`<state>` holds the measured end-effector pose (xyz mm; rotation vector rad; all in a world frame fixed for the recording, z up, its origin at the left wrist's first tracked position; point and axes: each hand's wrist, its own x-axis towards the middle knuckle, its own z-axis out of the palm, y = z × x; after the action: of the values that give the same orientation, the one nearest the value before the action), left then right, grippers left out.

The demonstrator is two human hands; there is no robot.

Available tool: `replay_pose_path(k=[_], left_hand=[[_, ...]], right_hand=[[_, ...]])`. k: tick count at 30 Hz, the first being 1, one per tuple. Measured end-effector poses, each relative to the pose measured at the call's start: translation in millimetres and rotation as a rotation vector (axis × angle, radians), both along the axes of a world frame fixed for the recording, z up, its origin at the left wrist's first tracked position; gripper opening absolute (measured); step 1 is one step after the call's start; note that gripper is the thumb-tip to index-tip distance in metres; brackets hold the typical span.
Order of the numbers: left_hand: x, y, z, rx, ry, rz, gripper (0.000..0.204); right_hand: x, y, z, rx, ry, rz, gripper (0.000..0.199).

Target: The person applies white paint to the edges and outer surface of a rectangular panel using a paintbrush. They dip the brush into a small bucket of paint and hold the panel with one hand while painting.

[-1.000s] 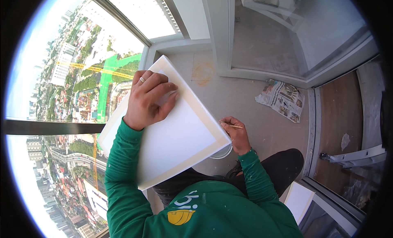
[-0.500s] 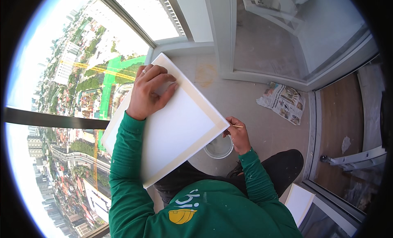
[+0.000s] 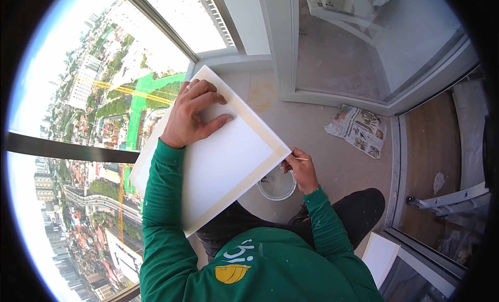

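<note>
A white rectangular panel [image 3: 223, 156] with tan strips along its borders is held tilted in front of me, above my lap. My left hand [image 3: 193, 114] reaches over its upper left edge. Its fingers are bent against the panel's face, with the thumb apart, and a ring shows on one finger. Just beyond the panel's right corner, my right hand [image 3: 303, 173] pinches a thin wooden stick [image 3: 302, 159]; whatever is at its far end is hidden. Below that hand, a round clear tub [image 3: 279, 190] stands on the floor, partly covered by the panel and my fingers.
Crumpled newspaper [image 3: 358, 131] lies on the tiled floor to the right. Another bordered white panel [image 3: 380, 258] is at the lower right, near the door track. Large windows [image 3: 78, 151] line the left. A white ladder-like frame [image 3: 452, 202] lies at far right.
The panel has shifted slightly, its right corner a little higher. My left fingers and thumb have slid a bit to the right across it. My right hand keeps its pinch on the stick.
</note>
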<state>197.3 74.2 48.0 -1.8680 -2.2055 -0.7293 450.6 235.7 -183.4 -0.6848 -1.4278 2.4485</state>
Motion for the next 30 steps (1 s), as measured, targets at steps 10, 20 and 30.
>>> replay_pose_path(k=[10,20,30], left_hand=[[1,-1,-2,-0.006,0.036,0.022,0.029],[2,-2,-1,-0.010,0.040,0.059,0.029],[1,-3,-4,0.023,0.007,0.086,0.029]], right_hand=[[1,3,3,-0.071,0.018,-0.058,0.024],[-2,-2,-2,0.323,0.098,-0.116,0.046],[0,-7,9,0.290,0.212,-0.085,0.059]])
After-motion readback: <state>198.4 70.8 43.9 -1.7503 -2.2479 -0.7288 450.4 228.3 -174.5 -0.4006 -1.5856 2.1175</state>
